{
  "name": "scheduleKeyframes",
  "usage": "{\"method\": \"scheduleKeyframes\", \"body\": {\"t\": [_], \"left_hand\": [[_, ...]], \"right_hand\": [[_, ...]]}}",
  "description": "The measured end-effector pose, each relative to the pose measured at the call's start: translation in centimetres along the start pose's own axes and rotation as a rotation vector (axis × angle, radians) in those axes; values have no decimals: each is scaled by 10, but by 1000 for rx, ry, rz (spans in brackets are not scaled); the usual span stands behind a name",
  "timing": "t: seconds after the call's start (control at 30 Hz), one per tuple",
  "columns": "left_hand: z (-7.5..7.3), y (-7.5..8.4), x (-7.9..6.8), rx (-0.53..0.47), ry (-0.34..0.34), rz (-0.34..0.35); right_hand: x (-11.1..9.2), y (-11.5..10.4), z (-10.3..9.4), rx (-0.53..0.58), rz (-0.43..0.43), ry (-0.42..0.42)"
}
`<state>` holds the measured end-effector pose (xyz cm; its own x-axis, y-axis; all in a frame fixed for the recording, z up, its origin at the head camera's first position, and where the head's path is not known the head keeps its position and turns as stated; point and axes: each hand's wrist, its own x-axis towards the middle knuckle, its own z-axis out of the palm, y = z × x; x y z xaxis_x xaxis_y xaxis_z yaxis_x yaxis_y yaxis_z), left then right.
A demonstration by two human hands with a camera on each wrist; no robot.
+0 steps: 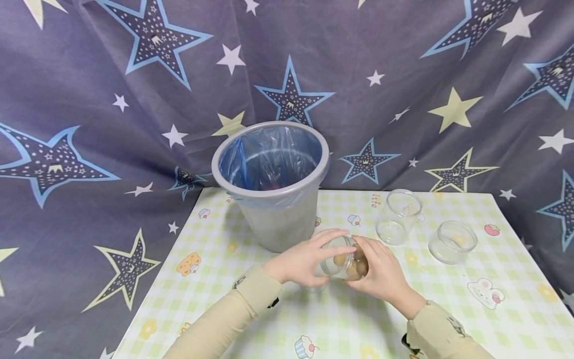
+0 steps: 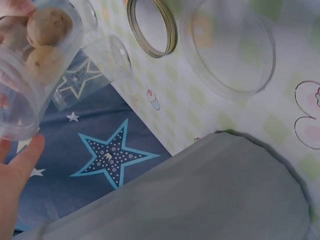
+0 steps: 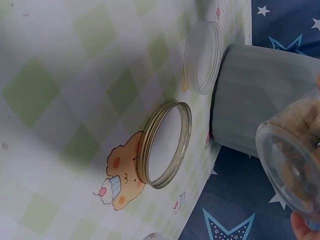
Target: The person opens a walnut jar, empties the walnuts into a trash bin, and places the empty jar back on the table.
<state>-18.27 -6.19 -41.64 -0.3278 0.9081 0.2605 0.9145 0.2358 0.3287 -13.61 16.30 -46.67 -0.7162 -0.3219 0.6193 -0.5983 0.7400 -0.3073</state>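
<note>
A clear jar (image 1: 337, 257) lies tipped on its side between both hands, above the table. Several round brown walnut-sized lumps (image 1: 357, 263) are gathered toward its right end, and the left end looks hollow. My left hand (image 1: 309, 257) grips the left end, with fingers over the top and thumb below. At the right end, my right hand (image 1: 380, 271) curls round the jar over the lumps. In the right wrist view, the jar's round base (image 3: 287, 167) faces the camera. Below the hands lie a gold-rimmed lid (image 3: 165, 145) and a clear round lid (image 2: 227, 47).
A grey bin (image 1: 282, 219) with a blue plastic liner stands behind the left hand. To the right on the checked table (image 1: 448, 309) are a taller clear jar (image 1: 396, 219) and a shorter one (image 1: 452, 244). A star-patterned curtain (image 1: 358, 50) hangs behind.
</note>
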Motion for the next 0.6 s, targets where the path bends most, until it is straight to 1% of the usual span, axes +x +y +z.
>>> {"method": "scheduleKeyframes", "body": {"t": [0.1, 0.17, 0.33, 0.43, 0.5, 0.6], "left_hand": [[0, -1, 1, 18, 36, 28], [0, -2, 1, 26, 48, 18], [2, -2, 1, 22, 65, -75], [4, -1, 1, 30, 106, -118], [6, -1, 2, 52, 138, -136], [7, 0, 2, 73, 164, -178]], "right_hand": [[0, 0, 0, 7, -3, 5], [0, 0, 0, 9, -3, 6], [-1, 0, 1, 16, 6, 3], [-2, -1, 2, 23, 6, 6], [-1, -2, 3, 24, 5, 9], [-1, -3, 2, 22, 9, 9]]}}
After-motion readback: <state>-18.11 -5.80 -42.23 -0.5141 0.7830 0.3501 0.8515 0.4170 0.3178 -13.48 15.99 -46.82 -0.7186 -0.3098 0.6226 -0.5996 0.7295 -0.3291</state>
